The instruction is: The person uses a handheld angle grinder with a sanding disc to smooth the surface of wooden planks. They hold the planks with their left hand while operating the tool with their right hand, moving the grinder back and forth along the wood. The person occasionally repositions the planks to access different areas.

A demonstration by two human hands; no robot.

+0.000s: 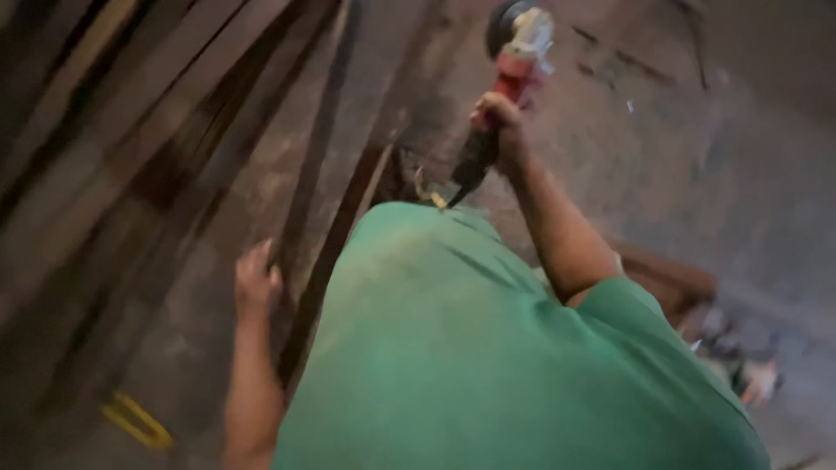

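— Where is the angle grinder [514,65] right now?

— Up near the top edge of the view, red-bodied with a pale head and a dark disc guard. The right hand [498,117] is wrapped tight around its dark handle, arm stretched out ahead of the green shirt [488,365]. The tool hangs over bare grey floor [714,148], apart from everything else.

— And the left hand [255,283]?

— Low on the left, fingers curled loosely beside a long dark metal bar [335,252] that runs up the frame. It looks to be touching the bar's edge, but the blur is too heavy to tell whether it grips it.

— How much room is there?

— Left side is crowded — long bars and planks [104,148] lie side by side on a slant, filling it to the edge. Right of the grinder the floor is open. A brown box-like frame [670,278] sits near the right elbow, and a small yellow piece [135,422] lies at the lower left.
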